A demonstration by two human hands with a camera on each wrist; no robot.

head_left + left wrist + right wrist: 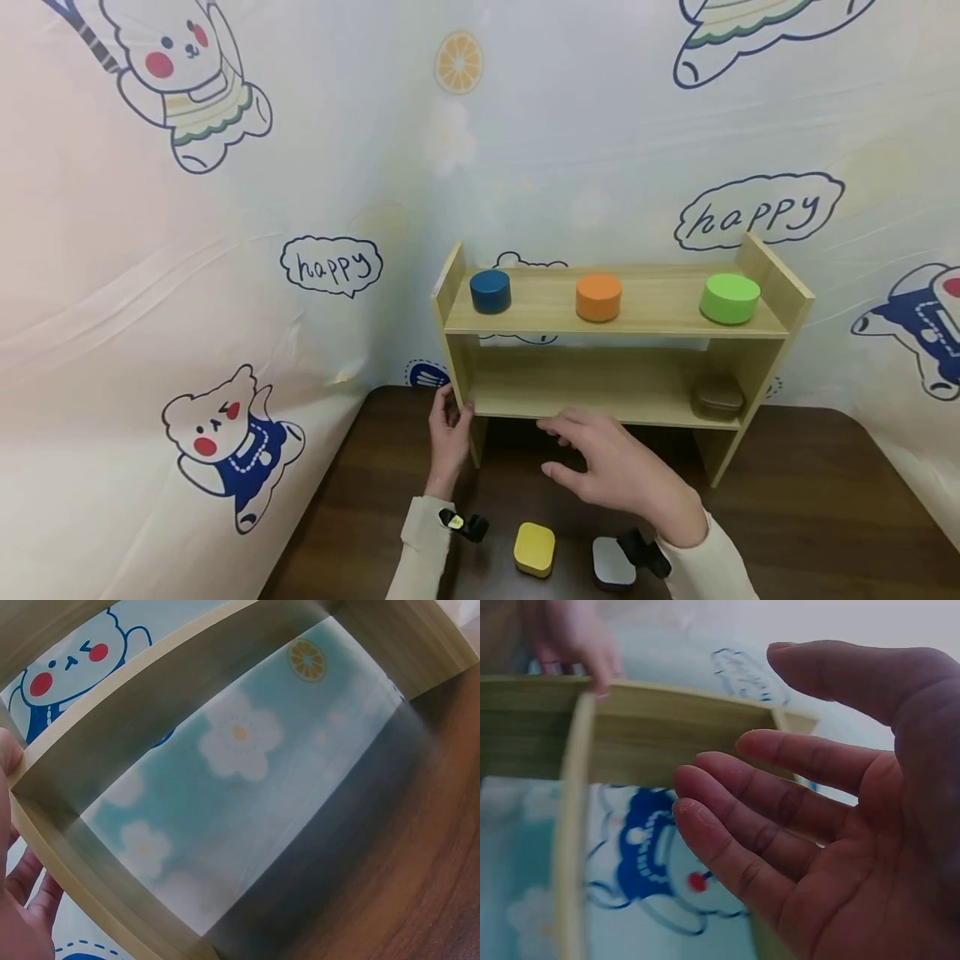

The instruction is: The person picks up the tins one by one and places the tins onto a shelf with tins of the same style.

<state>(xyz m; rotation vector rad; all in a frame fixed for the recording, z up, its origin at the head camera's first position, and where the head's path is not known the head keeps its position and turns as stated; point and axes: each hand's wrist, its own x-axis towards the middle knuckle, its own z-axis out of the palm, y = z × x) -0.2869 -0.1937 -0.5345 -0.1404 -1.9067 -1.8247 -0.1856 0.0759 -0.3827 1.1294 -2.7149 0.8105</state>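
My left hand (450, 433) holds the left side panel of a small two-tier wooden shelf (615, 421), thumb at the front edge and fingers round the outer side. In the left wrist view part of that hand (26, 900) shows against the panel. My right hand (611, 458) hovers in front of the lower board, holding nothing. Its fingers (757, 825) are spread and relaxed in the right wrist view. Below it on the table lie a yellow rounded-square block (535, 548) and a grey one (613, 562), the latter partly hidden by the wrist strap.
On the top board stand a blue round block (491, 292), an orange one (598, 297) and a green one (730, 298). A brownish block (717, 397) sits at the right end of the lower board. Patterned cloth (330, 183) surrounds the dark wooden table (817, 500).
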